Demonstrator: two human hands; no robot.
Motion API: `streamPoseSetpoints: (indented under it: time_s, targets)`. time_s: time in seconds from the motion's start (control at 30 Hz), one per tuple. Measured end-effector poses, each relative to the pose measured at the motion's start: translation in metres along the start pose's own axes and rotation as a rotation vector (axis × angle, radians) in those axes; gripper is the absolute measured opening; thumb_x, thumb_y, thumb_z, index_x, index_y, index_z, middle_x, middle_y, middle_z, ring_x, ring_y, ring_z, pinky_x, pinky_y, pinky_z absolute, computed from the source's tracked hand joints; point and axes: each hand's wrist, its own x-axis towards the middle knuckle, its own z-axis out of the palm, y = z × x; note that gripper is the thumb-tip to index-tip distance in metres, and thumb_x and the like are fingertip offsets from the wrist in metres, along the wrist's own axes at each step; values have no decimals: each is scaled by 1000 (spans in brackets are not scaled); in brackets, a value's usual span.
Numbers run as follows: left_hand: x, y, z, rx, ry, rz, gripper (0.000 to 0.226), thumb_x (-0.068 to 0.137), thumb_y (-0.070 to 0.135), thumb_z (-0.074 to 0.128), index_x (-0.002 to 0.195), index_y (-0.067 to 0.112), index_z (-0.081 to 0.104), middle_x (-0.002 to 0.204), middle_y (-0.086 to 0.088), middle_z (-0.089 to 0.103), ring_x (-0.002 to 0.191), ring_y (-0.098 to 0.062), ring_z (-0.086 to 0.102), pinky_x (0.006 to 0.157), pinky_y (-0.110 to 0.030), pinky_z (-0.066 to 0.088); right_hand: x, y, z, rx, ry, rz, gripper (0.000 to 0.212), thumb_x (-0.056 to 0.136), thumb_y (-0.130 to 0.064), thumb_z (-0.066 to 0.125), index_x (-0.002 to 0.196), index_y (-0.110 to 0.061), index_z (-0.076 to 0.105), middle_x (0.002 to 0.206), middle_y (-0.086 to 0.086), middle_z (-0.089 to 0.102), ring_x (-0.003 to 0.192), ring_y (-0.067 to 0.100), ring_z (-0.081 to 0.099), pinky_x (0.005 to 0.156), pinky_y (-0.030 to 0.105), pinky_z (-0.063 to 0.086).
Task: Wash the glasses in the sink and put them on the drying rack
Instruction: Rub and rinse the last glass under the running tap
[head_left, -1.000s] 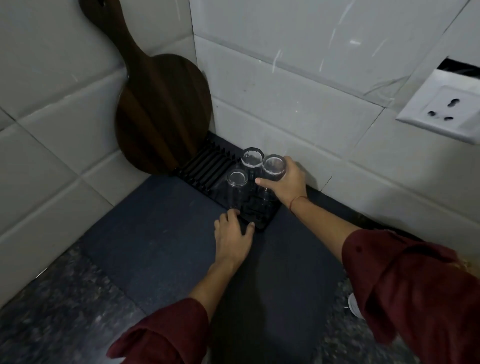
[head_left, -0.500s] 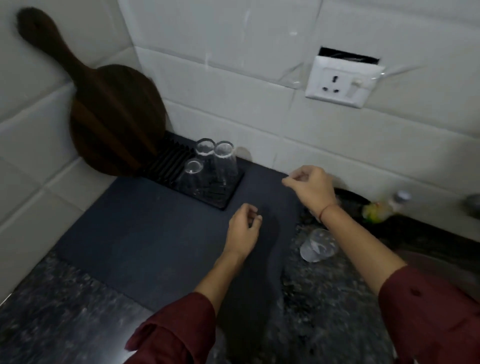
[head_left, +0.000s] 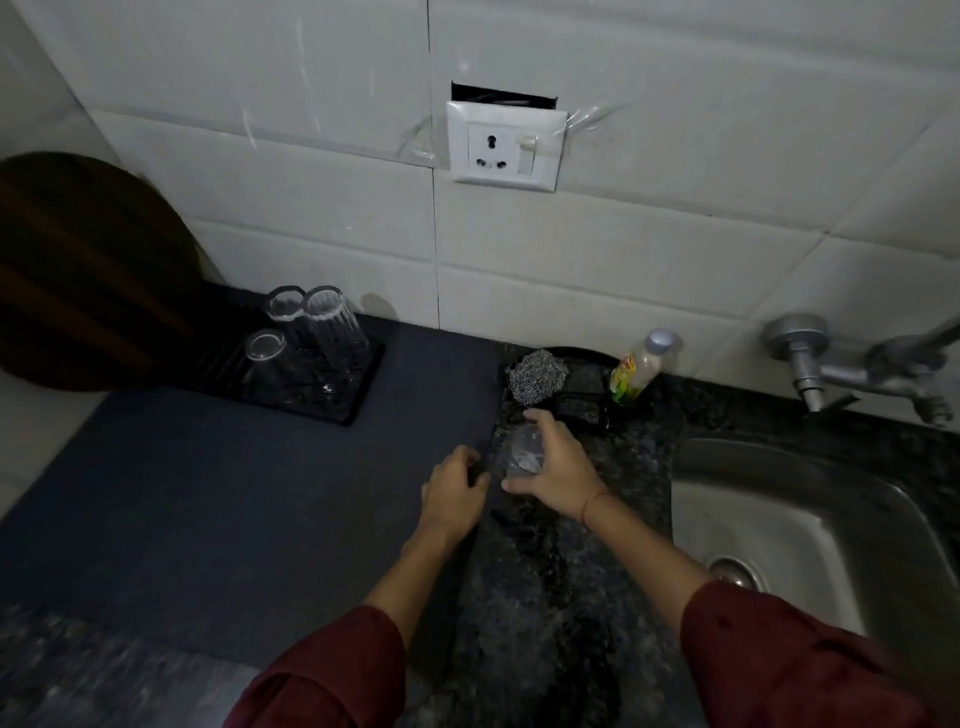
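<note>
- Half a second ago my right hand (head_left: 558, 467) hung in the air with nothing in it. Now its fingers and thumb wrap the glass (head_left: 523, 451) that stood untouched on the counter (head_left: 561, 561).
- My left hand (head_left: 454, 488) has slid from mid-mat to the right edge of the mat (head_left: 208, 493), fingers loosely curled and holding nothing.
- The view has swung right, so the sink (head_left: 810, 519) now fills the lower right of the frame.
- The drying rack (head_left: 358, 387), at left centre, holds three glasses (head_left: 332, 325) mouth-down, close together.
- The sink basin shows only its drain.
- A steel scrubber (head_left: 537, 374) and a bottle (head_left: 641, 366) sit just above my right hand.
- The gripped glass is clear, with pale glints inside. It sits at frame centre, between mat and sink.
</note>
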Motion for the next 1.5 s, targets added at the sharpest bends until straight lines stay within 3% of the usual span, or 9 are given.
streamPoseSetpoints:
  time_s: [0.17,0.3,0.47,0.67,0.83,0.97,1.13,1.33,1.5]
  targets:
    - [-11,-1,8,-4,41,34,25,99,14,59,124,9,59,128,-8,65,122,-25,59,104,-40,45,-8,12,8,-3,180,-99,57,71,-26,86,118,-17,55,110,4,63,101,22,62,75,27,46]
    - [-27,19,20,-67,80,69,14,101,10,55,114,9,60,113,-6,67,108,-23,63,83,-27,42,-35,27,-6,105,280,-75,53,70,-27,88,112,-17,58,103,1,66,95,18,65,73,31,54]
    - [-46,67,62,-118,118,132,16,103,8,54,116,7,64,110,-4,69,102,-18,63,78,-21,41,-74,64,-49,141,366,19,61,64,-40,90,112,-24,55,103,-2,66,90,16,65,74,35,58]
    - [-56,140,131,-119,61,199,16,103,12,55,117,8,61,110,-5,69,105,-23,66,88,-34,51,-113,121,-121,201,525,137,59,58,-37,93,102,-21,58,97,0,72,89,20,69,76,35,57]
    - [-59,222,196,-95,-30,267,37,103,18,58,137,1,55,131,-15,65,123,-26,61,90,-15,39,-142,174,-181,215,592,164,59,56,-38,91,101,-22,57,96,-1,70,89,22,68,76,40,57]
    - [-52,277,240,-70,-25,271,50,103,27,59,144,0,47,139,-19,60,130,-33,56,100,-31,43,-156,202,-215,231,585,131,58,57,-37,89,103,-22,56,96,-2,71,88,19,69,75,39,58]
    - [-45,318,263,-72,53,298,27,102,23,60,120,4,55,111,-14,66,103,-31,63,82,-33,44,-165,220,-246,203,573,97,57,60,-32,87,108,-19,58,100,0,71,90,20,68,74,32,55]
    - [-36,339,268,-128,126,278,21,106,26,51,106,6,56,87,-4,61,79,-22,59,68,-32,41,-164,222,-253,214,579,85,59,59,-36,89,106,-18,58,100,1,71,89,20,68,74,33,55]
    - [-28,338,267,-137,160,285,31,109,28,44,97,4,60,73,-2,58,61,-13,51,55,-30,38,-159,219,-254,196,546,93,58,60,-35,90,105,-19,58,100,1,72,89,18,68,69,24,47]
